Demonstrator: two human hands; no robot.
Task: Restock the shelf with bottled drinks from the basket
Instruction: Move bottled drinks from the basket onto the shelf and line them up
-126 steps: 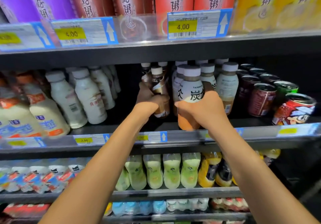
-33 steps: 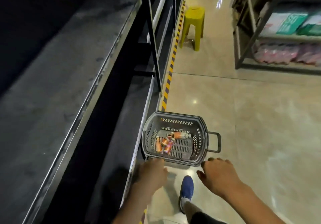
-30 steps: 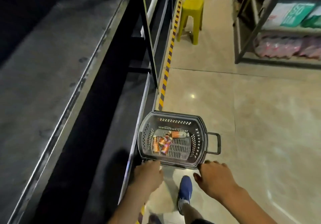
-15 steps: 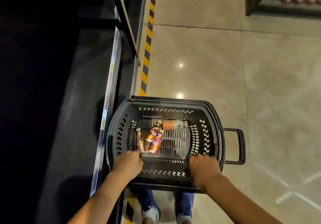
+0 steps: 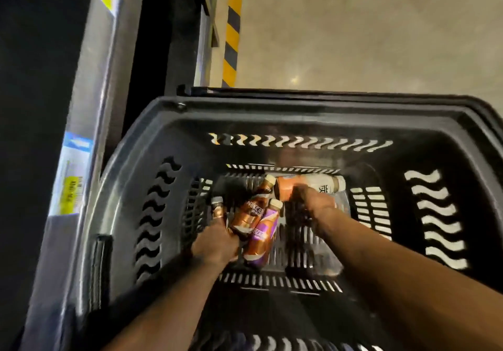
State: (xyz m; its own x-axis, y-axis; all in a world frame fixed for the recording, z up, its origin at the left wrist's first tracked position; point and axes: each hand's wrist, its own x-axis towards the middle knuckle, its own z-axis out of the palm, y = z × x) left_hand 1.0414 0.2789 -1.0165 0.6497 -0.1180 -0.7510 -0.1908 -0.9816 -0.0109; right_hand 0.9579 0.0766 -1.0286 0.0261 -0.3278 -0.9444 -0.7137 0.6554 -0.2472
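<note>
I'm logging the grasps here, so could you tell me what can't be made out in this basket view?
- Head view: the left hand covers the lower ends of the small bottles; its grip is unclear.
- The right hand is motion-blurred over the large bottle; contact is uncertain.
- The basket is cut off on the right.

Black basket [image 5: 152, 214]; copper bottle [image 5: 249, 216]; purple-and-copper bottle [image 5: 262, 237]; yellow-black striped tape [image 5: 231, 32].
</note>
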